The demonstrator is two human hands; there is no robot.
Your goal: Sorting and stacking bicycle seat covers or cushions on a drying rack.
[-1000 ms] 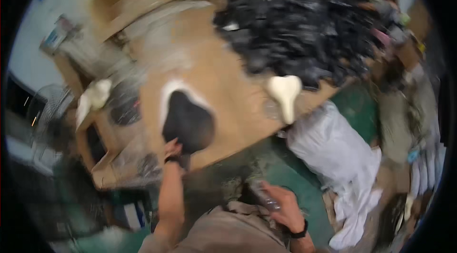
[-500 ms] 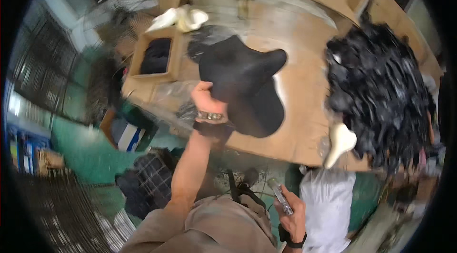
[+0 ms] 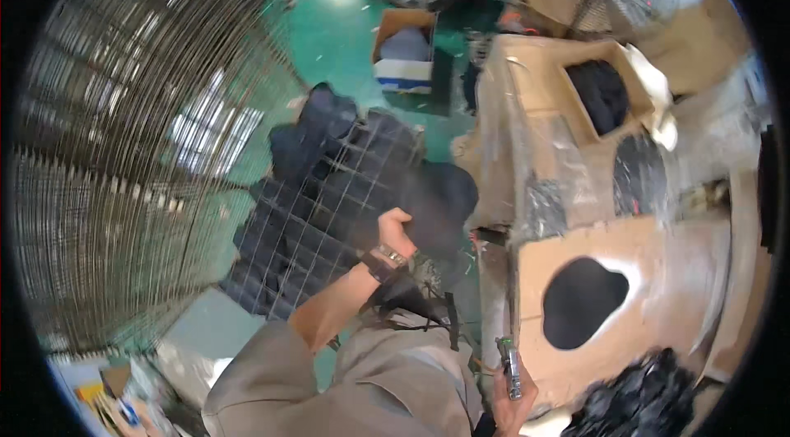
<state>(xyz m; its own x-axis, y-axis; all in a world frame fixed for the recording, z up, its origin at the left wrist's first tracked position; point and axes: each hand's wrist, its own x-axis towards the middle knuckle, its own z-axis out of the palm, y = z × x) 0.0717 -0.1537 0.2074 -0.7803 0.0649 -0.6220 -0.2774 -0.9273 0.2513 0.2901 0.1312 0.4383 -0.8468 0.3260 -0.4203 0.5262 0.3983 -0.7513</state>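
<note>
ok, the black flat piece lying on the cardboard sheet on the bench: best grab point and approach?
Judging by its pose, take the black flat piece at its near-left rounded edge, pinching from above and the bench's front side. It lies flat on the cardboard sheet, so only its rim offers a lift point. The left hand already holds a dark piece; the right hand holds a small tool.

left hand (image 3: 397, 233) swung black piece (image 3: 440, 200) off table, over wire bin (image 3: 317, 215)

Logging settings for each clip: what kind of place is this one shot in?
Probably a small workshop or factory floor. A wooden worktable holds a black cut piece, a wire basket holds stacked black pieces, and cardboard boxes stand on green floor.
</note>
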